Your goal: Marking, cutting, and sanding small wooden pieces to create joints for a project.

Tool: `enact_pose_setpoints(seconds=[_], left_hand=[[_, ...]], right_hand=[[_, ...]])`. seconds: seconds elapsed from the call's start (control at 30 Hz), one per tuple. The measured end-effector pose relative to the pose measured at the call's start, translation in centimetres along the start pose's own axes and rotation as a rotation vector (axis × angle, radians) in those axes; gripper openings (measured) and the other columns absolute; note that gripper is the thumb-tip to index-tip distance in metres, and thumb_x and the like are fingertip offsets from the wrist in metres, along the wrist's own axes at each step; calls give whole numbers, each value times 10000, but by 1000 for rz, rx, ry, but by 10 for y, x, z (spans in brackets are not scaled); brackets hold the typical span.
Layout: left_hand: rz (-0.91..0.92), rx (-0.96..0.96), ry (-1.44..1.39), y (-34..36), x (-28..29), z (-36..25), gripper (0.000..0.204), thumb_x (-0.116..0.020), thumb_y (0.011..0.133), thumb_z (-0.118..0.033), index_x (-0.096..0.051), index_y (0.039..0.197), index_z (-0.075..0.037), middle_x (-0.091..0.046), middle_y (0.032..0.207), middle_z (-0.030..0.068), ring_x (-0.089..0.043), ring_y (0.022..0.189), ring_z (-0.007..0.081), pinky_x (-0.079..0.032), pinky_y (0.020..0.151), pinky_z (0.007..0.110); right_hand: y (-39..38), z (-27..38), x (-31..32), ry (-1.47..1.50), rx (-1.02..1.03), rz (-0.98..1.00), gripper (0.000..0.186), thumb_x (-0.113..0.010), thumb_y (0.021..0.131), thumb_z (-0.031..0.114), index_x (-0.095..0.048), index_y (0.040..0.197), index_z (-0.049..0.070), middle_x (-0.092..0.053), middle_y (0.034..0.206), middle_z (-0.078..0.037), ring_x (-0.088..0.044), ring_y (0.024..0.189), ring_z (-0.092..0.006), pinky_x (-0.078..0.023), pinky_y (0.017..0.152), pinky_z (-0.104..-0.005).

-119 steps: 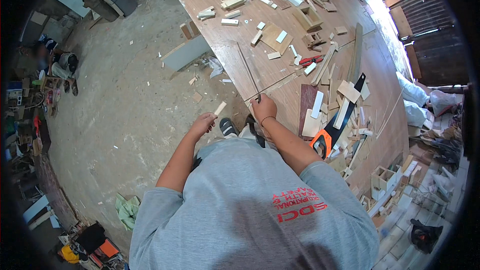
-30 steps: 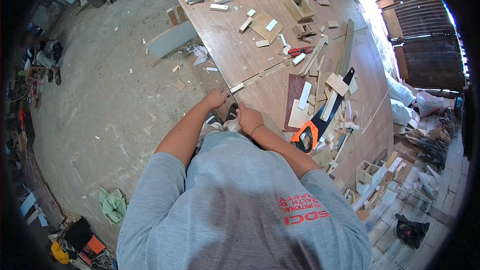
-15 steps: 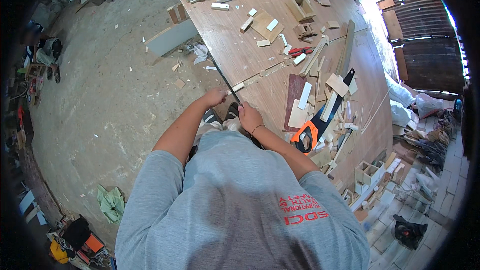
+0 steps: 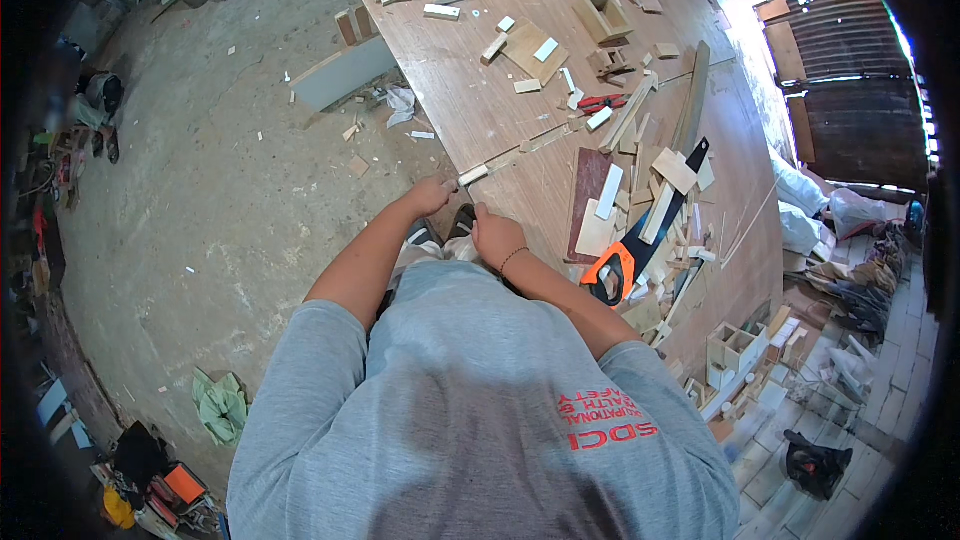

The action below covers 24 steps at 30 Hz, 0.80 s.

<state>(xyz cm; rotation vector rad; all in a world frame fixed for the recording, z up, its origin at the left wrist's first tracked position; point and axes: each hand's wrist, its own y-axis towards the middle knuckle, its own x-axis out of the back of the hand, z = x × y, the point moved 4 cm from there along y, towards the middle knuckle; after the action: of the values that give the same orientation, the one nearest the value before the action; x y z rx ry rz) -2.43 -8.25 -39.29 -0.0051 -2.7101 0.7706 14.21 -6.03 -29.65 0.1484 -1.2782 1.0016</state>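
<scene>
A small pale wood piece (image 4: 473, 176) lies at the table's near left edge. My left hand (image 4: 430, 197) is closed on its outer end, with the fingers pinched together. Just to the right and nearer to me, my right hand (image 4: 498, 235) is closed in a fist beside the table edge. It gripped a long, thin dark blade half a second ago; at this moment almost none of that blade shows, so its kind and position are unclear.
On the table (image 4: 530, 200) lie an orange-handled handsaw (image 4: 615, 270), red-handled pliers (image 4: 604, 102), a dark red board (image 4: 590, 185) and many wood offcuts. A grey-white panel (image 4: 345, 75) stands on the floor left of the table. Green cloth (image 4: 220, 407) lies on the floor.
The long dark blade that stretched from my right hand past the wood piece no longer shows there. My right hand has shifted very slightly; my left hand stays by the wood.
</scene>
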Motion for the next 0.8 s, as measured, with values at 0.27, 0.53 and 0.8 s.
enact_pose_setpoints(seconds=[0.27, 0.53, 0.8], left_hand=[[-6, 15, 2, -8, 4, -13, 442, -438, 918, -349, -662, 971, 28, -649, 843, 180, -612, 787, 291, -469, 747, 395], [28, -12, 43, -9, 7, -19, 458, -422, 933, -355, -645, 960, 44, -622, 779, 160, -580, 726, 257, -459, 706, 386], [20, 62, 70, -21, 11, -36, 442, -389, 945, -348, -642, 936, 15, -645, 972, 215, -609, 905, 354, -456, 824, 417]], right_hand=[[0, 0, -4, 11, -25, -28, 222, -445, 944, 246, -462, 967, 26, -641, 700, -196, -642, 650, -378, -501, 584, -491], [-1, 3, -3, 97, -68, -40, 244, -424, 959, 270, -466, 952, 29, -640, 687, -198, -643, 655, -383, -497, 582, -494], [-2, -1, -2, 145, -80, -65, 243, -425, 959, 272, -475, 953, 35, -643, 691, -199, -642, 652, -386, -497, 585, -497]])
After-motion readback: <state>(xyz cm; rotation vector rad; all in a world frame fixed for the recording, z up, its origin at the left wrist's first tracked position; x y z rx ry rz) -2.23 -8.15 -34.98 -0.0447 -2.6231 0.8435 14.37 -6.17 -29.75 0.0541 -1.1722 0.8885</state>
